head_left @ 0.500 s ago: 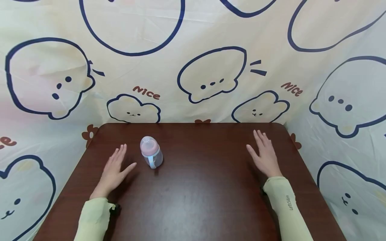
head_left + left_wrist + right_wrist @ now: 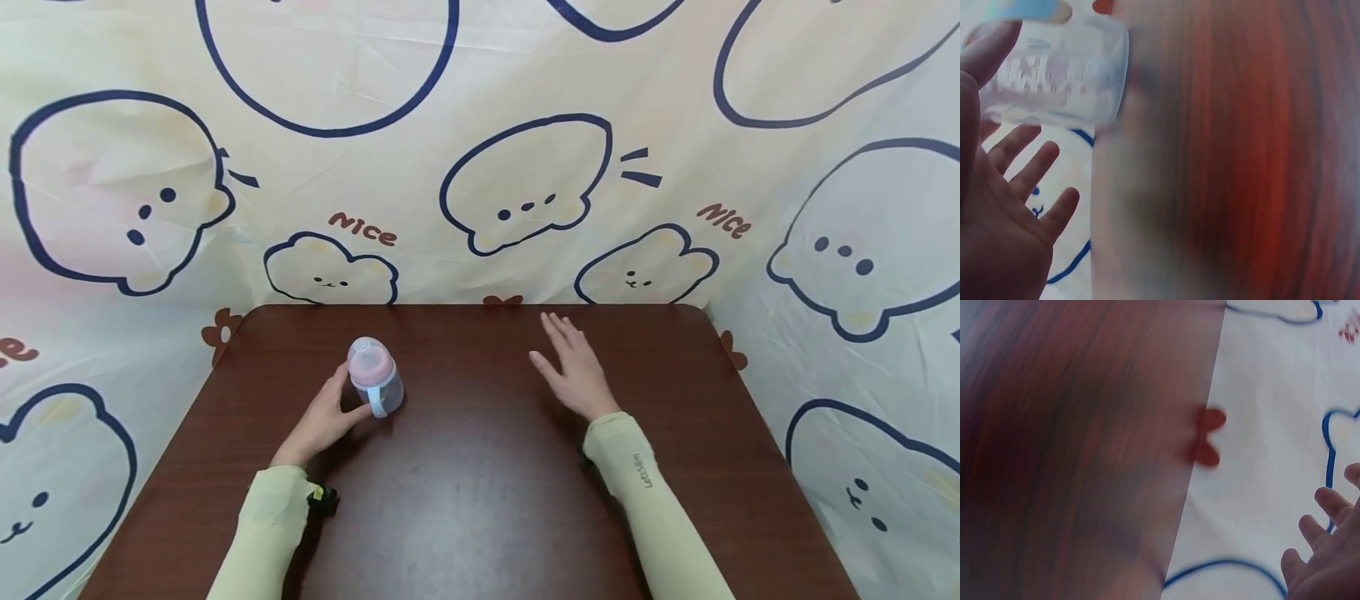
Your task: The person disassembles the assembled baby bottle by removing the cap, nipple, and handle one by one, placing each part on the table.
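Note:
A baby bottle [image 2: 385, 393] with a pink cap, a clear body and a pale blue handle stands upright on the left part of the table. My left hand [image 2: 322, 421] is around its near left side, the thumb in front by the handle and the other fingers toward the back. In the left wrist view the thumb [image 2: 992, 53] overlaps the bottle [image 2: 1075, 72], while several fingers of that hand stay spread below it. Over the table's right half, my right hand [image 2: 576, 375] holds nothing, its fingers extended and the thumb apart.
A dark brown wooden table [image 2: 465, 500] lies under both hands. Behind it and along the sides hangs a cream cloth [image 2: 420, 192] printed with blue cartoon outlines. A dark strap [image 2: 324, 500] sits at the left wrist.
My left hand has moved right and come up to the bottle, thumb and fingers now around its side. My right hand has shifted left over the table. The bottle stays put.

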The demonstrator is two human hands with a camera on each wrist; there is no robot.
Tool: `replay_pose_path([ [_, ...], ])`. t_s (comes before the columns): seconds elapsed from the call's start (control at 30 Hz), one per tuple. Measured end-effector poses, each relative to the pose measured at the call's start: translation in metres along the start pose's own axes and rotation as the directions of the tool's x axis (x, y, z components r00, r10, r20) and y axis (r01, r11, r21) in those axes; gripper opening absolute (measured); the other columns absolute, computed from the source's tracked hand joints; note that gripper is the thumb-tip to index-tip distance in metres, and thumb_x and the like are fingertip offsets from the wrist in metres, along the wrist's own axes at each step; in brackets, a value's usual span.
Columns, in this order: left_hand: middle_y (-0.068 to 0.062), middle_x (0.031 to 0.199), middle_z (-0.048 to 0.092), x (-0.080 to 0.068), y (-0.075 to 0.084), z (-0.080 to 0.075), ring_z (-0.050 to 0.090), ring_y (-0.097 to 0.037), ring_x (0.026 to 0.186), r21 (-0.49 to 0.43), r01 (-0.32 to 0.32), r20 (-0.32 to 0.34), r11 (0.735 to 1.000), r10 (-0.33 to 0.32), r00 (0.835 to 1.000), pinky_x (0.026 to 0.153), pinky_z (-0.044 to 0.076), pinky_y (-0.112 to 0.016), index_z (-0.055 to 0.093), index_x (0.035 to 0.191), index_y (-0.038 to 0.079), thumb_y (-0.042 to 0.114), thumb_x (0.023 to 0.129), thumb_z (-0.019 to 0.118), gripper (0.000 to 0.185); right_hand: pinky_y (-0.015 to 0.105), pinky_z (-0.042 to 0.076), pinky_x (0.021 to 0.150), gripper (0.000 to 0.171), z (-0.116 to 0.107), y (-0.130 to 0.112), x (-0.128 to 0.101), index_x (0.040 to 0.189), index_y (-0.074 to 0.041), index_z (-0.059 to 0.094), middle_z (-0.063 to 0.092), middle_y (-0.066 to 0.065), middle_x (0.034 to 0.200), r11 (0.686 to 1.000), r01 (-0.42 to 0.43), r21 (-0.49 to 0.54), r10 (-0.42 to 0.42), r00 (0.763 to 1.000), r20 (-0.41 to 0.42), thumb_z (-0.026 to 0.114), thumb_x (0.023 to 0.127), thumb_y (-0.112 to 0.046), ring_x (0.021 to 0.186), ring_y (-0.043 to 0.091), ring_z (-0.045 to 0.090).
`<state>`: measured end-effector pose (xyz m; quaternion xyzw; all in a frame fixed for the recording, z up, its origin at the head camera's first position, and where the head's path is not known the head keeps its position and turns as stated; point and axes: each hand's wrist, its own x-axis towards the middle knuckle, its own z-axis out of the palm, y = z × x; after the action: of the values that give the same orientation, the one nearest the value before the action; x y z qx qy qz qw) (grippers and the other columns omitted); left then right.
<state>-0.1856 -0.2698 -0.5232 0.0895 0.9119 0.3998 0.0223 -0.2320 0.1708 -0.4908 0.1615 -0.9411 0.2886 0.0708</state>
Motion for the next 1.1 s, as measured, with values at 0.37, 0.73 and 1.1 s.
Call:
replay_pose_path([
  [0.37, -0.022, 0.153, 0.043, 0.010, 0.007, 0.021, 0.042, -0.042, 0.144, -0.183, -0.068, -0.056, 0.981, 0.059, 0.997, 0.116, 0.032, -0.066, 0.025, 0.156, 0.006, 0.015, 0.091, 0.080, 0.086, 0.049, 0.013, 0.129, 0.073, 0.038, -0.058, 0.023, 0.166, -0.027, 0.020, 0.023, 0.000, 0.173, 0.996, 0.086, 0.020, -0.088, 0.992, 0.087, 0.044, 0.105, -0.058, 0.161, 0.026, 0.017],
  [0.73, -0.020, 0.150, 0.046, 0.018, 0.031, 0.031, 0.043, -0.040, 0.136, -0.059, -0.146, -0.062, 0.988, 0.142, 0.988, 0.112, 0.035, -0.066, 0.033, 0.157, 0.007, 0.000, 0.087, 0.077, 0.083, 0.055, 0.028, 0.124, 0.073, 0.046, -0.092, 0.031, 0.166, -0.032, 0.021, 0.028, -0.006, 0.171, 0.989, 0.115, 0.088, -0.124, 0.987, 0.104, 0.048, 0.103, -0.059, 0.158, 0.023, 0.025],
  [1.1, -0.016, 0.147, 0.051, 0.026, 0.048, 0.041, 0.046, -0.035, 0.129, 0.116, -0.179, -0.046, 0.977, 0.185, 0.982, 0.103, 0.044, -0.065, 0.038, 0.157, 0.014, 0.013, 0.085, 0.085, 0.087, 0.056, 0.040, 0.116, 0.071, 0.050, -0.107, 0.031, 0.165, -0.034, 0.022, 0.036, -0.001, 0.166, 0.980, 0.122, 0.155, -0.140, 0.984, 0.110, 0.052, 0.104, -0.054, 0.151, 0.023, 0.039],
])
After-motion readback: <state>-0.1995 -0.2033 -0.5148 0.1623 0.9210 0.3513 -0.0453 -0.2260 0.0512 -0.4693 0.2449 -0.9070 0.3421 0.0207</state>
